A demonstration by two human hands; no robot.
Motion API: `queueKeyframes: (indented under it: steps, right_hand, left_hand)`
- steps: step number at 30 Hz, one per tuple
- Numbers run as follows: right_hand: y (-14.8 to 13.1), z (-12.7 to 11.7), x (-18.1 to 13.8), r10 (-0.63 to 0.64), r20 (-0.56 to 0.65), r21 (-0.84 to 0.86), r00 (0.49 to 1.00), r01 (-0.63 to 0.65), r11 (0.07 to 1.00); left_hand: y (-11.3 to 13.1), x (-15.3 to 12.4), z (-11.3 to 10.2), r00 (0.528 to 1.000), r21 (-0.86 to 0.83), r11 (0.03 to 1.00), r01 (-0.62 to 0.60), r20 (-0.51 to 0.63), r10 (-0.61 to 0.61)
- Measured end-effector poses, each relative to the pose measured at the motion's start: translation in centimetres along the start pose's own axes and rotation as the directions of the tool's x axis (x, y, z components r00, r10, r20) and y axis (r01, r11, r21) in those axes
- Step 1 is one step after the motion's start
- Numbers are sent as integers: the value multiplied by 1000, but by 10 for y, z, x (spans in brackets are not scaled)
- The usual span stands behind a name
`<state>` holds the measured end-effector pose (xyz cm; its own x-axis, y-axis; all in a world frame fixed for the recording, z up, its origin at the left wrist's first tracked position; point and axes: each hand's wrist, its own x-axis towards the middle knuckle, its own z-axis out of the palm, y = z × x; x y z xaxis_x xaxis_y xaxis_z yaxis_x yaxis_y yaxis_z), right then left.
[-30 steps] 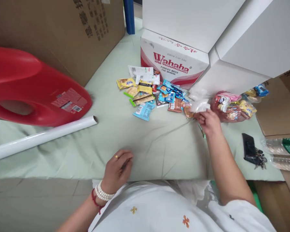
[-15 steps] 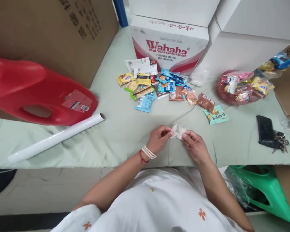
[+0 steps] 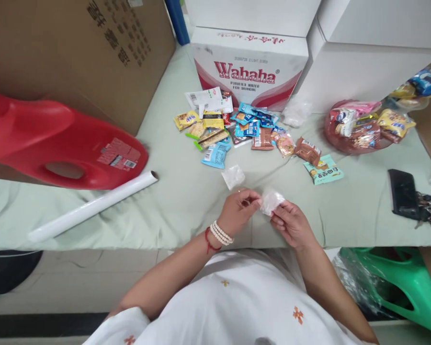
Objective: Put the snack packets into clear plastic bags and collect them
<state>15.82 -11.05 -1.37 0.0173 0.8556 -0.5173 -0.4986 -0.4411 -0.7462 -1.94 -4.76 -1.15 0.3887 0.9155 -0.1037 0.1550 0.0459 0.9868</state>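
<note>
My right hand pinches a folded clear plastic bag between thumb and fingers, just above the cloth near the front edge. The thumb and forefinger of my left hand are closed at the bag's left edge. Just past my left hand, another small folded plastic bag lies on the table. Farther back is a loose pile of wrapped snacks, among them a light blue packet, a brown packet and a mint-green packet.
A red jug and a white tube lie on the left, by a big cardboard box. Behind the snacks stands a Wahaba-style water carton. A bowl of snacks, a black case and keys are at right.
One small plastic bag now lies on the cloth beyond my left hand. The bag between my hands looks flatter and more squared than the crumpled plastic before. The view has shifted slightly.
</note>
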Motion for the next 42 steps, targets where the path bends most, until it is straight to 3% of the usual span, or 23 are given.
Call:
queueKeyframes:
  steps: [4,7,10,12,14,17,19,23,26,29,35,39,42]
  right_hand:
    - [-1,0,-1,-73,-77,-135,994,62,989]
    - [-3,-11,-4,-101,-127,-209,987,73,975]
    - [-3,-21,-11,-250,-178,-342,952,179,922]
    - [-1,-21,-14,-435,-106,-524,894,322,789]
    - [2,-14,-14,-576,111,-688,810,481,543]
    - [7,0,-3,-613,407,-755,677,627,193]
    - [8,7,5,-608,454,-768,651,632,104]
    - [7,12,12,-623,450,-747,640,652,131]
    - [10,15,14,-659,492,-738,569,674,31]
    - [16,18,20,-624,547,-741,558,670,-50]
    - [19,25,23,-638,501,-720,585,691,69]
    - [24,31,20,-660,484,-730,574,681,56]
    - [23,34,22,-644,433,-725,631,669,167]
  left_hand:
    - [-12,-3,-2,987,-85,993,77,-137,-88]
    - [-15,-6,-10,970,-159,976,152,-167,-178]
    - [-14,-9,-15,940,-290,929,229,-183,-289]
    - [-12,-10,-15,917,-353,893,279,-180,-357]
    - [-9,-11,-13,910,-356,882,309,-160,-384]
    - [0,-12,-13,924,-347,883,315,-100,-369]
    - [7,-12,-16,934,-386,877,286,-94,-346]
    - [20,-10,-27,917,-531,805,265,-118,-380]
    - [24,-11,-31,891,-603,729,323,-67,-450]
    - [26,-13,-31,881,-633,687,357,-16,-472]
    - [30,-16,-36,875,-671,637,380,37,-483]
    - [31,-16,-36,874,-663,635,397,61,-482]
    - [29,-17,-36,894,-666,659,349,26,-446]
